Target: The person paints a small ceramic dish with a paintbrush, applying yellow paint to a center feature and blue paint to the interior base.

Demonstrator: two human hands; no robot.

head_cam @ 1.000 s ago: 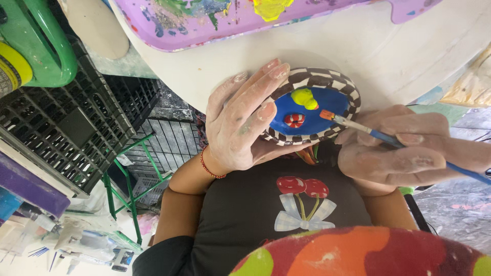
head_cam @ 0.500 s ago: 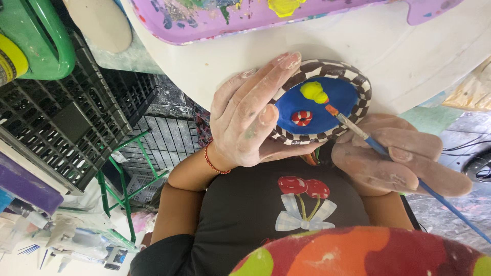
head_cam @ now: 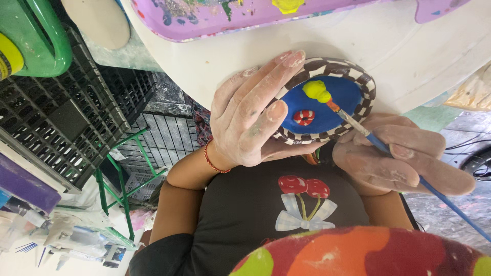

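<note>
Item, changed since earlier: brush (head_cam: 358,125) tip moved from red dot to yellow blob. Left hand (head_cam: 250,120) fingers closed around small blue dish (head_cam: 327,102) at desk (head_cam: 409,56) edge; right hand (head_cam: 394,158) pinched brush. Best steadied, light strokes.

A matt painted clay dish (head_cam: 327,102), black plastic lattice crates (head_cam: 56,117), and a smooth white tabletop (head_cam: 399,56).

I note the dish (head_cam: 327,102) resting at the table (head_cam: 409,56) edge, my left hand (head_cam: 250,117) on its left rim, my right hand (head_cam: 399,158) holding the brush (head_cam: 368,135) to its right, crates (head_cam: 66,112) far left.
</note>
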